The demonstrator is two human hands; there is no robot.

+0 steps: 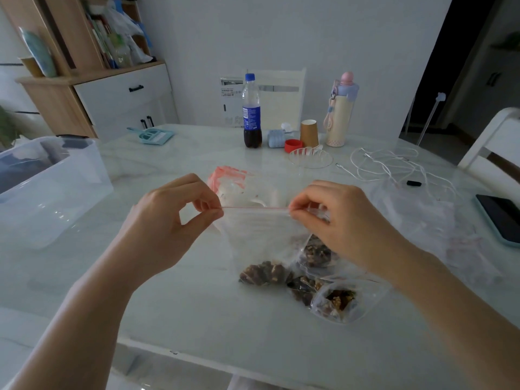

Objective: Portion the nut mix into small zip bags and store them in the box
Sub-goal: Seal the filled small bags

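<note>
Clear plastic bag (259, 235), nut mix (266, 273) at its bottom, hangs over the table (183, 305), stretched by its red zip strip. Left hand (171, 218) pinches one end, right hand (337, 220) the other. Filled bags (334, 304) lie just beside; the box (50, 190) sits far left.

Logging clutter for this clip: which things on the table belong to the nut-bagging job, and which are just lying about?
Part of the job:
- zip bag with nut mix, pinched at its red seal by left hand and right hand
- filled bags on the table
- empty bags
- clear storage box

Lying about:
- cola bottle
- paper cup
- flask
- white cable
- phone
- dustpan set
</note>
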